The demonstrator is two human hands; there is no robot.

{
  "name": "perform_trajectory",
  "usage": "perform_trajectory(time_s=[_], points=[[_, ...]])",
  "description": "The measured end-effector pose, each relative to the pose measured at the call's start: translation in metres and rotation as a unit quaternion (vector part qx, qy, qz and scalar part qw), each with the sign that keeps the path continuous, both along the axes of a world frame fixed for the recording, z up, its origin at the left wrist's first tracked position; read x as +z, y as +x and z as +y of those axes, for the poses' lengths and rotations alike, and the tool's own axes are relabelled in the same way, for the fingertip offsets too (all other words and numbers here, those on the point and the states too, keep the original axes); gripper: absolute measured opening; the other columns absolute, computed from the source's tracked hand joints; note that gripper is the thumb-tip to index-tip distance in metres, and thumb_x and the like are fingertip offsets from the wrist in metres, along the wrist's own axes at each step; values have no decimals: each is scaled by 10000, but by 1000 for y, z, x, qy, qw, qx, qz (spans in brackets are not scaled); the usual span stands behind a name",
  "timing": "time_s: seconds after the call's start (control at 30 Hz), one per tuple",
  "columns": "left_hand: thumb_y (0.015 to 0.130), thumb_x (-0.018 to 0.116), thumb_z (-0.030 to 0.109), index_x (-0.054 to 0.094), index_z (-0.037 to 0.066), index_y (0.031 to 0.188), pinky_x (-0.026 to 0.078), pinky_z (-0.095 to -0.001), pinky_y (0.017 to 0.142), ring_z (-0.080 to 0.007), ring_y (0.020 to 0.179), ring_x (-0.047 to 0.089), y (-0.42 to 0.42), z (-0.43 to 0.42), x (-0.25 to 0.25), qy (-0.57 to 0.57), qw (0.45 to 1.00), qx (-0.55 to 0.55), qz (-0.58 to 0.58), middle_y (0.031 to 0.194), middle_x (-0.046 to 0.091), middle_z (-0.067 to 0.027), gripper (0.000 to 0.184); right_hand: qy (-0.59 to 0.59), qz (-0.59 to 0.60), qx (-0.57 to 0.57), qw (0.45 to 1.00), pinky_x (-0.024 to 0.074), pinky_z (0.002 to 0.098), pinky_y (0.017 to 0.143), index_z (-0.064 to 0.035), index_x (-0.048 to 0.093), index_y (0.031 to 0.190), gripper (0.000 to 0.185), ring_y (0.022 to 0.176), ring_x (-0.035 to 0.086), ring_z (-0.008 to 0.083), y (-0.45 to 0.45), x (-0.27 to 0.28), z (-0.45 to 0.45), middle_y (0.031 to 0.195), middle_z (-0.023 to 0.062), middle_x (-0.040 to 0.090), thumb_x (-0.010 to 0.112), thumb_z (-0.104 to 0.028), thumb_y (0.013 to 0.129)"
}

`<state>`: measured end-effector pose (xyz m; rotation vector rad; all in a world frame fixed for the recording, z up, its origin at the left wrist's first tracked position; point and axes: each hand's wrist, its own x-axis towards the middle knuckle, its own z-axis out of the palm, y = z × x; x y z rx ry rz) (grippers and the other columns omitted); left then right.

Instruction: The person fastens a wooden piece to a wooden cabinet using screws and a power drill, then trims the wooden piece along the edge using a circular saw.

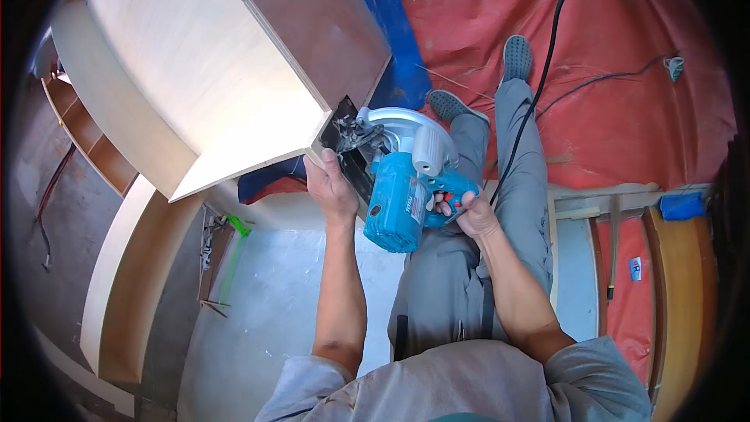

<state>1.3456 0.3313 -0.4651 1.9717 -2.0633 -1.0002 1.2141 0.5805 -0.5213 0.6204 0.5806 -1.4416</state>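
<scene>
A teal circular saw (394, 203) with a silver blade guard sits against the corner of a pale plywood panel (211, 70). My right hand (475, 215) is wrapped round the saw's rear handle, by the red trigger. At the panel's near corner, my left hand (332, 187) grips the edge beside the saw's base plate, thumb on top and the other fingers largely hidden below. The blade itself cannot be made out. Brown-faced board (320, 23) adjoins the plywood on its far side.
Red sheeting (609, 109) covers the floor ahead, with a black cable (539, 82) running across it towards the saw. Blue sheeting (402, 55) lies beyond the boards. Curved wooden pieces (129, 281) stand at the left, long boards (678, 297) at the right. My legs stretch forward.
</scene>
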Motion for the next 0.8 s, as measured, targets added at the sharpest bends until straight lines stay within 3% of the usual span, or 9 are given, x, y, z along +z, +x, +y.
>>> perform_trajectory(time_s=[0.03, 0.1, 0.23, 0.3, 0.33, 0.5, 0.63, 0.77, 0.8], points=[[1151, 535, 354, 633, -39, 1279, 514, -363, 888, -218, 984, 648, -3, -3, -2, -16, 1000, 0, 21, 1108, 707, -133, 425, 2, -4, -3, 1000, 521, 301, 761, 11, 718, 1196, 611, 801, 658, 167, 1, 1, 0, 1020, 101, 733, 817, -532, 934], [1153, 525, 346, 626, -52, 1294, 525, -372, 870, -234, 965, 668, -8, -5, -4, -29, 999, -4, 43, 1115, 721, -143, 434, 24, -40, -25, 999, 526, 314, 774, 27, 711, 1187, 708, 801, 664, 183, -1, 3, -3, 1005, 110, 732, 702, -649, 975], [1154, 518, 354, 639, -50, 1318, 504, -343, 933, -180, 1044, 639, -11, -8, 2, 13, 999, 29, 10, 1174, 714, -112, 453, 53, -37, 11, 998, 524, 316, 774, 28, 722, 1148, 708, 786, 660, 188, -4, -1, -2, 979, 116, 733, 612, -661, 1027], [1151, 523, 361, 644, -50, 1324, 484, -322, 960, -164, 1072, 617, -3, -11, 1, 43, 998, 37, -1, 1196, 703, -88, 462, 36, -30, 32, 998, 520, 306, 765, 29, 735, 1098, 641, 770, 653, 183, -8, 0, -5, 960, 117, 733, 597, -596, 1054], [1147, 530, 350, 646, -52, 1337, 482, -317, 957, -161, 1074, 616, 2, -12, -5, 43, 997, 54, 36, 1197, 704, -88, 460, 53, -42, 31, 997, 511, 289, 749, 29, 742, 1066, 545, 761, 647, 161, -9, 2, -6, 941, 114, 732, 597, -496, 1056], [1188, 418, 415, 630, -91, 1338, 472, -353, 1039, -210, 1150, 632, 0, -11, -18, 16, 991, 48, 121, 1258, 699, -142, 568, 21, -33, 47, 998, 495, 269, 723, 26, 741, 1075, 471, 752, 621, 126, -26, 4, -10, 949, 109, 731, 601, -422, 1040], [1196, 380, 446, 624, -117, 1334, 446, -361, 1076, -215, 1190, 615, -2, -11, -11, 2, 1000, 11, 16, 1270, 692, -157, 630, 7, -33, 73, 997, 478, 268, 698, 25, 738, 1074, 452, 736, 589, 115, -36, 3, -13, 944, 97, 720, 608, -406, 1031], [1194, 381, 475, 653, -105, 1233, 501, -353, 953, -191, 1048, 634, -4, -8, -10, 8, 999, 40, -4, 1176, 711, -132, 642, 9, -30, 71, 997, 466, 265, 685, 17, 743, 1042, 446, 729, 576, 112, -44, 3, -13, 923, 88, 710, 617, -411, 1022], [1192, 379, 489, 672, -86, 1156, 510, -346, 888, -175, 975, 622, -9, -7, -11, -4, 999, 43, 6, 1078, 711, -105, 646, 9, -26, 77, 997, 462, 262, 682, 11, 745, 1022, 444, 723, 571, 110, -41, 1, -11, 914, 85, 708, 625, -416, 1015]])
